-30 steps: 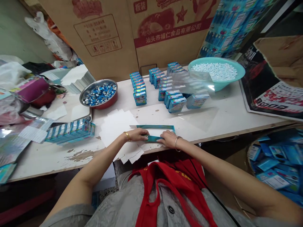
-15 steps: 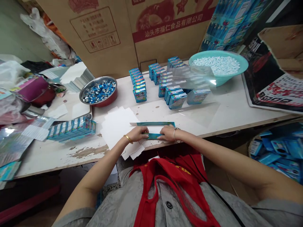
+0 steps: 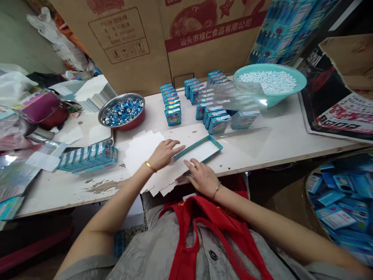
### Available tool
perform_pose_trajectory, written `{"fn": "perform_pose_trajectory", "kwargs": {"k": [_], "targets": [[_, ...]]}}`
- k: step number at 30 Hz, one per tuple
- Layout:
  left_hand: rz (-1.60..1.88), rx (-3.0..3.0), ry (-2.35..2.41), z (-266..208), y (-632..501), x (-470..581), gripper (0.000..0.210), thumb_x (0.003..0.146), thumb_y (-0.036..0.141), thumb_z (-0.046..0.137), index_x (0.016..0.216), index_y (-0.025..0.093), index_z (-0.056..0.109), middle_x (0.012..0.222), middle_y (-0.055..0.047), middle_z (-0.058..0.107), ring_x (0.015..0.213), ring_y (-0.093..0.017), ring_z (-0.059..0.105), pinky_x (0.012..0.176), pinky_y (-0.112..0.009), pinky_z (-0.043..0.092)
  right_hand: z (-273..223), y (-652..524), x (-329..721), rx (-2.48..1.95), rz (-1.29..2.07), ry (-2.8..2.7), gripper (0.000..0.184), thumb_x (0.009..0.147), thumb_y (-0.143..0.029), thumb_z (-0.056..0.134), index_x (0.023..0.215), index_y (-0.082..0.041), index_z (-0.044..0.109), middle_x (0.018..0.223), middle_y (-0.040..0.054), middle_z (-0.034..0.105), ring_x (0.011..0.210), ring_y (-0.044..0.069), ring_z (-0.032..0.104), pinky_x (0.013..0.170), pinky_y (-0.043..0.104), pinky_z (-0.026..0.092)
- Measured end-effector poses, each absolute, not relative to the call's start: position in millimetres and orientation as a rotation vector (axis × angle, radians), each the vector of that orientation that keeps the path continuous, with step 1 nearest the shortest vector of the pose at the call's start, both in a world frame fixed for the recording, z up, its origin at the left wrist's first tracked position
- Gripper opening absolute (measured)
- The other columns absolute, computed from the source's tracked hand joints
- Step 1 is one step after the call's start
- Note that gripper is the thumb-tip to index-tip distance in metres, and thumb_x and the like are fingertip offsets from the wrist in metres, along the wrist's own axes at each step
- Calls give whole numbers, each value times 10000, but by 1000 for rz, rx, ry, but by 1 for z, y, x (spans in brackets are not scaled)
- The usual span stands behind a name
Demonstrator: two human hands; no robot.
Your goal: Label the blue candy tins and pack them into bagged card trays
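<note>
A shallow blue cardboard tray (image 3: 220,147) with a white inside lies at the table's front edge, its right end walled. My left hand (image 3: 165,154), wearing a gold bangle, is over the tray's left end, fingers stretched and apart. At the near side wall, my right hand (image 3: 202,178) has its fingers spread, fingertips by the tray's near left corner. Hands partly hide that left end, so I cannot tell how it is folded. White card sheets (image 3: 140,149) lie fanned out under and beside my left hand.
Rows of small blue boxes (image 3: 173,116) stand behind the tray, some under clear film (image 3: 227,93). A steel bowl (image 3: 140,116) holds blue-and-silver pieces; a turquoise basin (image 3: 272,100) holds white pellets. A filled box tray (image 3: 87,159) sits left; a carton of blue packs (image 3: 344,194) stands right.
The tray's walls have come upright and its right end is now closed. My left hand has moved up and left, my right hand down and toward me, both with fingers loosened.
</note>
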State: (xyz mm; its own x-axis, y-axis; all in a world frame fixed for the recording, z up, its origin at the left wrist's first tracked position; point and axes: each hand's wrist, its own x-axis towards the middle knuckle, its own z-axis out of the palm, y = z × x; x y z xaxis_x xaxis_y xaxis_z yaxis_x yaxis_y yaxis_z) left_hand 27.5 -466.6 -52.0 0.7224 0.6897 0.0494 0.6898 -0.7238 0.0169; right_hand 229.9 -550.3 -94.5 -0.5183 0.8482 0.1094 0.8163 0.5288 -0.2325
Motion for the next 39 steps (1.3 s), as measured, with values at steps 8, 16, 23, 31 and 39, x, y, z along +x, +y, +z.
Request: {"fn": "perform_pose_trajectory", "kwargs": {"k": [8, 16, 23, 31, 39], "targets": [[242, -3185, -639, -62, -471, 10, 387, 838, 153, 591, 1191, 310, 619, 1460, -48, 452, 1054, -211, 575, 842, -341, 497, -119, -541, 263, -1074, 196, -2509, 322, 929, -437, 490, 783, -169, 593, 844, 91, 584, 788, 206, 479, 702, 325, 384], [-173, -3296, -509, -93, -492, 33, 234, 924, 225, 476, 1049, 169, 665, 1135, -129, 670, 981, -209, 631, 863, -362, 536, -134, -538, 296, -896, 246, -2401, 216, 971, -203, 402, 883, -166, 596, 805, 76, 581, 771, 195, 459, 686, 315, 406], [-621, -3389, -701, -110, -512, 22, 255, 922, 339, 525, 1068, 180, 659, 1122, -133, 686, 984, -196, 664, 871, -356, 560, -143, -538, 294, -814, 221, -2345, 174, 952, -152, 432, 916, -158, 602, 851, 87, 590, 802, 189, 475, 690, 299, 442], [-1068, -3345, -1258, -115, -538, 42, 162, 938, 243, 496, 927, 179, 644, 941, -72, 688, 874, -138, 650, 783, -276, 544, -146, -535, 298, -829, 213, -2399, 193, 940, -148, 414, 918, -171, 604, 869, 93, 578, 803, 195, 477, 693, 310, 456], [-959, -2977, -1524, -120, -548, 70, 192, 958, 244, 413, 814, 183, 524, 807, -57, 600, 762, -157, 564, 699, -291, 478, -157, -544, 318, -683, 319, -2549, 600, 771, -142, 511, 1361, -105, 415, 1379, 209, 451, 1217, 296, 450, 962, 498, 438]]}}
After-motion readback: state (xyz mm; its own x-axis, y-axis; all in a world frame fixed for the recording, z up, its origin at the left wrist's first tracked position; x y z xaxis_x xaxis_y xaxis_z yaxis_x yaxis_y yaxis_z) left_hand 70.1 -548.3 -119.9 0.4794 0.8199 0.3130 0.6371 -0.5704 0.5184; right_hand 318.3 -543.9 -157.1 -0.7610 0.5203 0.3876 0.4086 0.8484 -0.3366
